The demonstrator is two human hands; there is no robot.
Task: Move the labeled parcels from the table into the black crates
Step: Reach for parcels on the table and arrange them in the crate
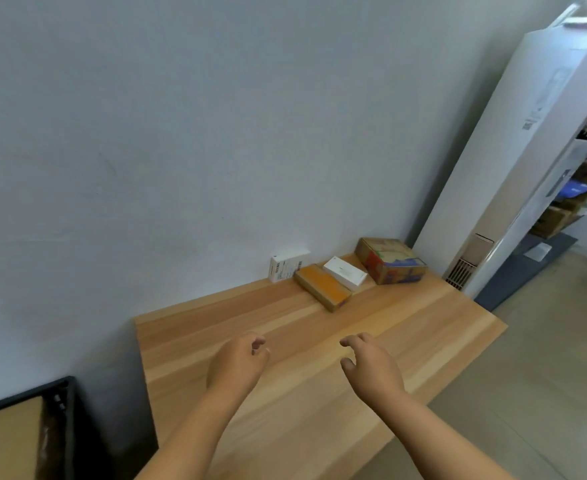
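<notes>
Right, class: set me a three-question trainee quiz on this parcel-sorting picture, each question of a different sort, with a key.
1. True or false: the left hand holds a parcel.
2. How many parcels lie on the table?
3. Which parcel is nearest the hands? A) orange box B) printed carton C) upright white box

Key: 1 false, as neither it nor the right hand holds anything; 2 four, counting the flat white box; 3 A.

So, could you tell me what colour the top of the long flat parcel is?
Orange, on the long flat parcel, seen in the head view.
</notes>
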